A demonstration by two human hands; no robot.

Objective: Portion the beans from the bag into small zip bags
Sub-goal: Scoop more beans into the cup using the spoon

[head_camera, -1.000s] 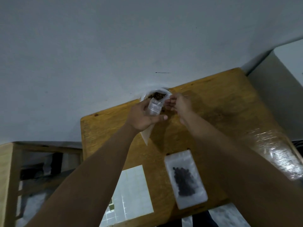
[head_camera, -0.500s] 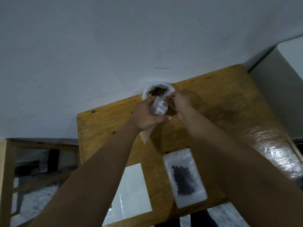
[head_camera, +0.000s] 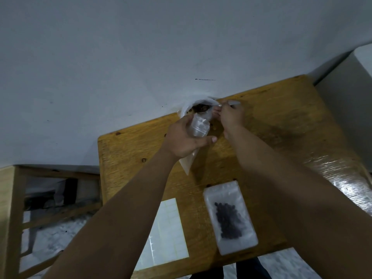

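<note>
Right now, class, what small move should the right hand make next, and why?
Probably dip the right hand into the big bag for beans and drop them in the small zip bag: the left hand holds it seemingly empty beside that open mouth.

A pale grey-white wall (head_camera: 120, 57) fills the upper half of the frame. It is matte and evenly lit, with a few small dark specks and one thin dark line (head_camera: 205, 79) near the centre. The wooden worktop (head_camera: 281, 121) stands against this wall, from the centre to the right edge. Its wood is yellow-brown with dark knots, and its right part is covered with a shiny clear film (head_camera: 338, 174) that reflects the light. At the upper right a white block-shaped unit (head_camera: 346, 93) stands beside the worktop. At the lower left there is a wooden frame (head_camera: 12, 208) of other furniture, and behind it a speckled grey floor (head_camera: 46, 242).
</note>
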